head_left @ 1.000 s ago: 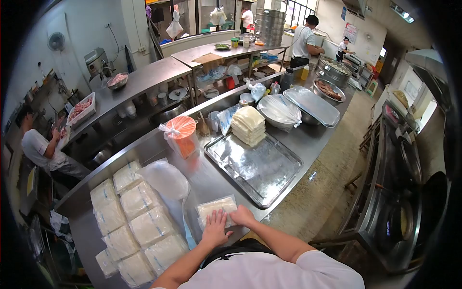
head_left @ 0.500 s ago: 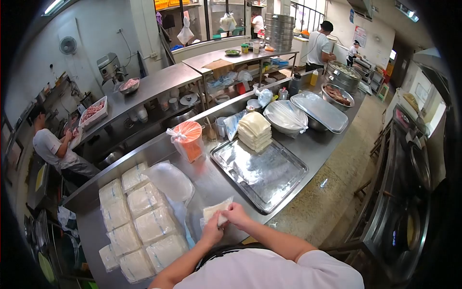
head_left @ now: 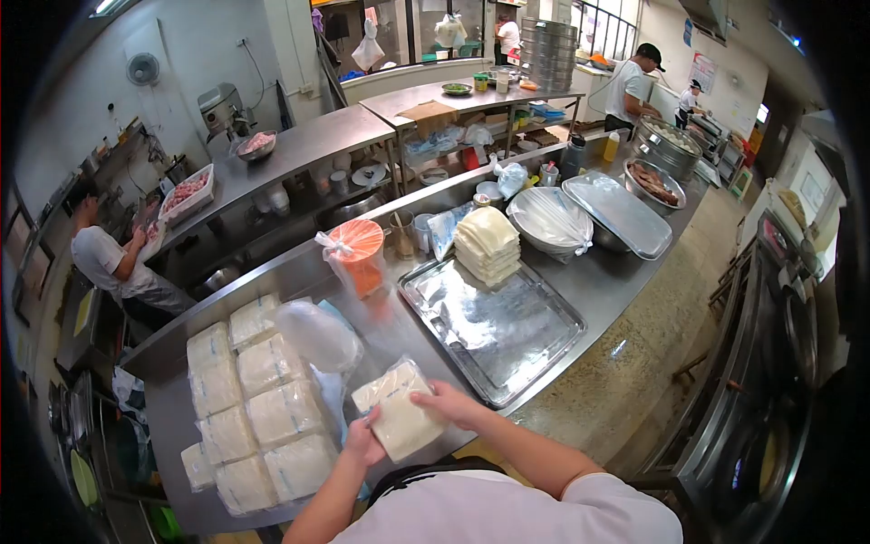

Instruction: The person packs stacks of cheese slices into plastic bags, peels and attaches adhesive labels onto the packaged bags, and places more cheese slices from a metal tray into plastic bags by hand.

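Observation:
A square plastic-wrapped pack of pale wrapper sheets is held up in front of me, its broad face turned upward. My left hand grips its lower left edge. On the right side, my right hand grips it with the thumb on top. Several similar wrapped packs lie in rows on the metal counter at left. Beside them sits a heap of clear plastic bags. Beyond my hands, a metal tray carries a stack of unwrapped pale sheets at its far corner.
An orange container in a plastic bag stands behind the tray's left side. A plastic-covered bowl, a lidded pan and a bowl of brown meat line the counter's far right. A person works at left; others work at the back.
The pack has turned from being gathered edge-on between my hands to facing up broadly. My hands have moved apart to its two sides. The view has shifted slightly.

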A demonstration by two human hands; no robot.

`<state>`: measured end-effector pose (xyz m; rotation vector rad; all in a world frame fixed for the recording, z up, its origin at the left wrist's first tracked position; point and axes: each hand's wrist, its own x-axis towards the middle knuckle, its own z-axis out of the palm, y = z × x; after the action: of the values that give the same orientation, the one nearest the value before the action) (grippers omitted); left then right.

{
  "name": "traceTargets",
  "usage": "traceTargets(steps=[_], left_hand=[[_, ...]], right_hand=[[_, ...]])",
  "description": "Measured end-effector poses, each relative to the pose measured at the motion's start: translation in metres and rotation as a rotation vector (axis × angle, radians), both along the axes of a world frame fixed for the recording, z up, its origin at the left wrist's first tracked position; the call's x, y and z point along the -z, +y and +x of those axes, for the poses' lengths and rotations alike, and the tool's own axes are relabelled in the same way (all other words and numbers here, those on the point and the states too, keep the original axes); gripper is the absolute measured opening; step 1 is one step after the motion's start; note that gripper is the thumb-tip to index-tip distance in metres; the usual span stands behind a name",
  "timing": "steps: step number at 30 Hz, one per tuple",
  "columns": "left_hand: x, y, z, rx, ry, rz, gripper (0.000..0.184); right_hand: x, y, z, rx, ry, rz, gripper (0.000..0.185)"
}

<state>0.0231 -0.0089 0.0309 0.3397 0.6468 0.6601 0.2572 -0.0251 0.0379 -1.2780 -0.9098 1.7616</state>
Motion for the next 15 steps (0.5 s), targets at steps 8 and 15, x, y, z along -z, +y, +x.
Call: traceTargets(steps=[8, 15], left_hand=[[-0.026, -0.044, -0.022, -0.010, -0.155, -0.032, 0.078], [-0.022, -0.063, -0.074, -0.152, -0.247, -0.102, 0.068]], right_hand=[[-0.034, -0.013, -0.029, -0.115, 0.244, -0.182, 0.042], [-0.066, -0.002, -0.070, -0.283, 0.206, -0.229, 0.041]])
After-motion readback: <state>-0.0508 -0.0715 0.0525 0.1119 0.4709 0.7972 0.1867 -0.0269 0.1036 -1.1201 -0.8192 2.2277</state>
